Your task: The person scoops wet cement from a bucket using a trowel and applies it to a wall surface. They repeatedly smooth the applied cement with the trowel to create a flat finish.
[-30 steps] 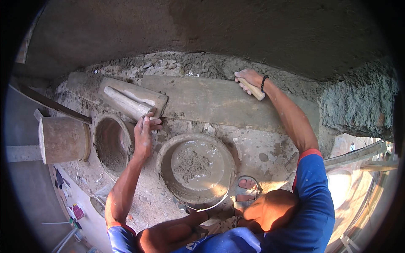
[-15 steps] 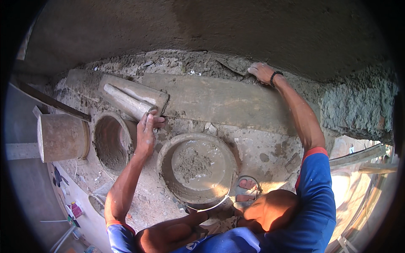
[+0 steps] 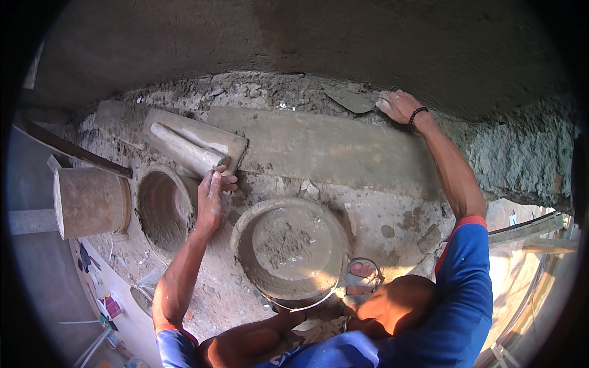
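Building site: trowel point(image 3: 352, 100), mortar tub point(image 3: 248, 260)

Trowel point(image 3: 354, 102) in the right fingers point(image 3: 383, 102): smooth, dull metal blade. Float point(image 3: 187, 147) at the left fingers point(image 3: 228, 180): matt, smeared. Plank point(image 3: 331, 147) between both: matt wood.

A stained, pale bucket point(image 3: 91, 203) is at the left, near the lower end of a long, dark plank point(image 3: 73, 149) and a pale grey board point(image 3: 34, 222). Toward the lower left are a small magenta-and-white packet point(image 3: 111, 305) and thin white rods point(image 3: 80, 322). At the right, a brown timber point(image 3: 549, 247) lies near a grey beam point(image 3: 521, 232).
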A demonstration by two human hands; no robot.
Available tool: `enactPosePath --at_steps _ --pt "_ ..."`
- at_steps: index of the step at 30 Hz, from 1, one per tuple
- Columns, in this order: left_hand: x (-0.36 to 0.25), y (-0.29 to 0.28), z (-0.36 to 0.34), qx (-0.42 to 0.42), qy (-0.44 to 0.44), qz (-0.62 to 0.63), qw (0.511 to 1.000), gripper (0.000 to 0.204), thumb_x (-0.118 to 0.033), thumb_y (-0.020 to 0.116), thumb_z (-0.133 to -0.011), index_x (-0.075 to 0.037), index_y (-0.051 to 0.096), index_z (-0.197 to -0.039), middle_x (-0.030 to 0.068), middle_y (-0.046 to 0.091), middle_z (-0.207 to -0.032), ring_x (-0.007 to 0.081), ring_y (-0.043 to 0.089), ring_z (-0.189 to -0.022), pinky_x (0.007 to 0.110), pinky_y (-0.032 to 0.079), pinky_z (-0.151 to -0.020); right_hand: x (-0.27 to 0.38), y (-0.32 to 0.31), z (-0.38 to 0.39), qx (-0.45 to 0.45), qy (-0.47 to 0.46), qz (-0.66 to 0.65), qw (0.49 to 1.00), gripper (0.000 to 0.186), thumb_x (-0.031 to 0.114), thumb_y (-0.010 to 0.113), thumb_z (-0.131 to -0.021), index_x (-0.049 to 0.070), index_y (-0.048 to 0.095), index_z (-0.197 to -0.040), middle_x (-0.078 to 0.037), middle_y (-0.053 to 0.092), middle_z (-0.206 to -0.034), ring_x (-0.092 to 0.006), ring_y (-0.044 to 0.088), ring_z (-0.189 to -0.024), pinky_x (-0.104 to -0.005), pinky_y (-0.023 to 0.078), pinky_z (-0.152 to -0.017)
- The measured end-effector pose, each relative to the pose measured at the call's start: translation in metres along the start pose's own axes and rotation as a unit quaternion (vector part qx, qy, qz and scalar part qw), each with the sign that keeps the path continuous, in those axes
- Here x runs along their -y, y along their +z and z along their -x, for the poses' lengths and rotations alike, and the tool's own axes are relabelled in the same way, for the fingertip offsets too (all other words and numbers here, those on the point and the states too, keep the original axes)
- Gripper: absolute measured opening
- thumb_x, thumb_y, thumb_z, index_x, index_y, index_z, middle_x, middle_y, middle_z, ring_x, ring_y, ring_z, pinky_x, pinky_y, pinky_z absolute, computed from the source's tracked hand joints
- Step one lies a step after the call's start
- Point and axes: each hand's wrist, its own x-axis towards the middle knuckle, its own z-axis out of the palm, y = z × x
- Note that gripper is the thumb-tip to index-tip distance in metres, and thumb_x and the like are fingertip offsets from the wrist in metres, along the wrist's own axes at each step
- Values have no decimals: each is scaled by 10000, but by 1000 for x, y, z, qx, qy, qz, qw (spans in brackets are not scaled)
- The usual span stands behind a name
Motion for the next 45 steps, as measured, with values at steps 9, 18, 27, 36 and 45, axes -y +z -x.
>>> enactPosePath --at_steps 9,18,27,36,45 --pt "-3 8 -11 11 -5 2 1000 512 -373 384 -1041 52 487 -1306 144 672 -997 198 630 -878 346 472 -861 3 -12 -7 -7 -6 8 1000 436 407 499 -926 46 655 -1116 -234 672 -1031 -403 617 -1017 -492 497 -893" --pt "-8 9 -8 19 -5 1 1000 511 -373 391 -1040 52 484 -1308 143 672 -993 195 621 -890 340 472 -854 -2 -6 -5 -37 -7 2 999 427 385 514 -926 59 648 -1168 -227 677 -1025 -395 627 -1006 -482 502 -890" --pt "-9 13 -5 24 -4 3 1000 507 -366 396 -1039 57 482 -1305 145 672 -994 196 620 -894 340 469 -854 -8 11 -3 -66 13 32 997 442 398 514 -935 53 617 -1191 -218 679 -988 -377 643 -959 -483 512 -847" --pt "-5 13 8 46 -3 -1 999 570 -426 456 -1014 55 467 -1318 144 668 -1006 218 638 -918 355 467 -891 -23 21 67 -207 46 34 977 389 378 545 -926 62 614 -1142 -194 645 -1008 -368 646 -905 -475 530 -777" --pt "-22 21 20 58 25 33 997 534 -396 417 -1030 50 472 -1320 143 670 -998 204 629 -883 352 462 -870 100 -65 195 -170 -35 -137 975 419 292 606 -848 1 620 -1150 -225 601 -977 -389 629 -856 -463 528 -767"
